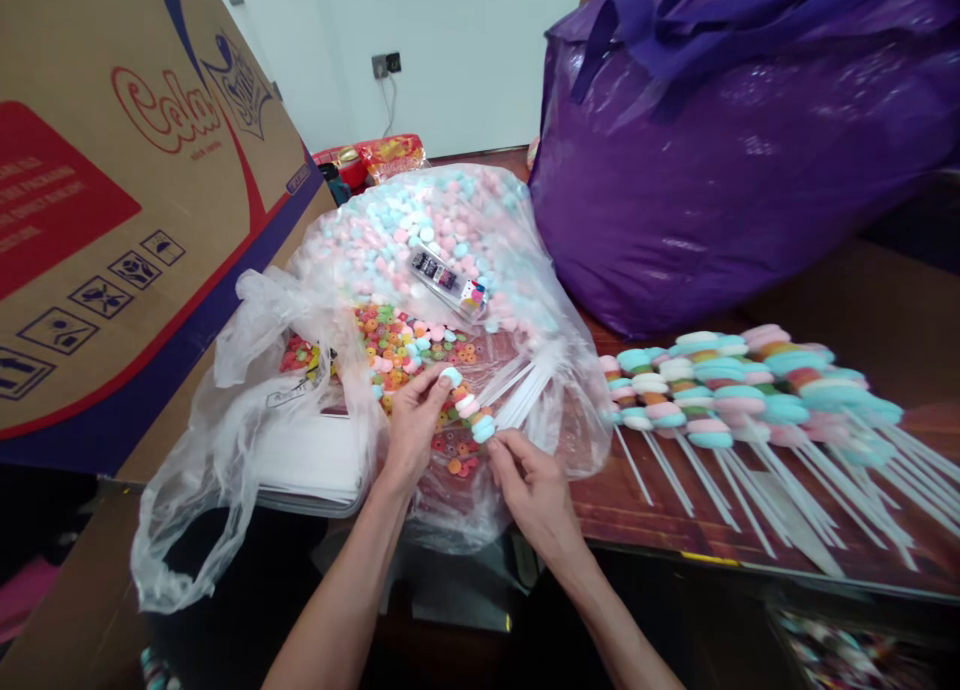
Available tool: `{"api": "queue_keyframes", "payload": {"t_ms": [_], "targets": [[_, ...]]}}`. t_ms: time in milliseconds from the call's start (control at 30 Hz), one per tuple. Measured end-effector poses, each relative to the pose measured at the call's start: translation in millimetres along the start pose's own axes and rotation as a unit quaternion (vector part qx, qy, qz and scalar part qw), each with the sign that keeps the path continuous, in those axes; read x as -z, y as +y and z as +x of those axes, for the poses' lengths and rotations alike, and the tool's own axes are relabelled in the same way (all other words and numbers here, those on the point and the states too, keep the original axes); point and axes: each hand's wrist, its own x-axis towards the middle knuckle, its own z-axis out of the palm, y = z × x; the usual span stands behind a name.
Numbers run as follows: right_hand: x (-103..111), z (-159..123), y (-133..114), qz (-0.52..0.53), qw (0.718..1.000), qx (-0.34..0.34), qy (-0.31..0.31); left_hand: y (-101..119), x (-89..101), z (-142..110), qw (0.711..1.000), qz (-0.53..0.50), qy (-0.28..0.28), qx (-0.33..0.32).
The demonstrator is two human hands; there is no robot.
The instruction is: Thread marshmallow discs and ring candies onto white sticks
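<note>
Between my two hands is a candy skewer (466,406), with pastel marshmallows and coloured gummy rings stacked in a row. My left hand (416,420) pinches its upper end at a pale blue marshmallow. At the lower end, beside another blue marshmallow, the fingers of my right hand (536,485) are closed together; the stick there is mostly hidden. Beyond my left hand lie loose gummy rings (386,345) on clear plastic. A large clear bag of pink, blue and white marshmallows (442,215) spreads behind them. White sticks (525,385) fan out above my right hand.
Many made-up skewers (720,385) lie piled on the table (622,515) at right. A big purple bag (720,160) stands behind them. A cardboard box (90,170) rises at left, near a crumpled plastic bag (195,490) and a white stack (311,460). A small labelled package (448,282) rests on the marshmallow bag.
</note>
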Motion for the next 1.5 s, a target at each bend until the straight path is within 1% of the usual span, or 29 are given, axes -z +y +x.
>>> {"api": "queue_keyframes", "payload": {"t_ms": [100,200,300,433,500,633,800,900,1033,1100,1233,1267,1333,1400,1500], "targets": [[0.7,0.9,-1.2,0.000,1.000,-0.003,-0.007,5.7,1.2,-1.1,0.993,0.098,0.007,-0.063],[0.9,1.9,-0.9,0.009,1.000,-0.008,-0.004,9.3,1.7,-2.5,0.974,0.186,-0.001,-0.133],[0.9,1.4,1.3,0.012,1.000,-0.018,0.002,10.1,-0.8,-5.5,0.962,0.223,-0.007,-0.157],[0.6,-0.6,4.5,0.003,1.000,-0.020,0.006,8.2,-7.5,-11.3,0.972,0.205,-0.005,-0.118],[0.3,-1.2,4.8,-0.009,1.000,-0.016,0.010,6.3,-11.1,-14.7,0.977,0.189,0.008,-0.098],[0.0,-0.6,3.1,-0.029,0.999,-0.006,0.017,3.1,-17.8,-21.0,0.976,0.187,0.039,-0.099],[0.7,0.8,-0.1,-0.043,0.999,0.006,0.019,1.6,-22.7,-24.8,0.981,0.174,0.032,-0.078],[0.7,1.4,-2.3,-0.057,0.998,0.016,0.033,-0.4,-23.8,-26.6,0.982,0.170,0.025,-0.073],[0.0,2.2,-5.9,-0.070,0.996,0.027,0.051,-3.7,-22.5,-29.2,0.981,0.181,0.014,-0.073],[-0.2,2.5,-8.0,-0.070,0.996,0.023,0.051,-4.6,-20.4,-29.4,0.983,0.174,0.012,-0.059],[-0.7,2.8,-11.8,-0.056,0.997,0.006,0.047,-4.7,-15.6,-27.3,0.988,0.148,0.042,-0.016],[-1.0,2.7,-12.6,-0.052,0.998,0.004,0.045,-4.5,-14.6,-26.7,0.987,0.149,0.053,-0.018],[-1.7,2.2,-14.3,-0.046,0.997,0.007,0.054,-4.3,-12.8,-25.7,0.987,0.153,0.052,-0.021],[-1.9,0.5,-16.5,-0.056,0.996,0.022,0.070,-4.0,-11.1,-25.5,0.984,0.165,0.055,-0.023],[3.7,-5.8,-22.0,-0.112,0.987,0.072,0.085,-3.3,-8.6,-26.6,0.982,0.173,0.060,-0.042]]}}
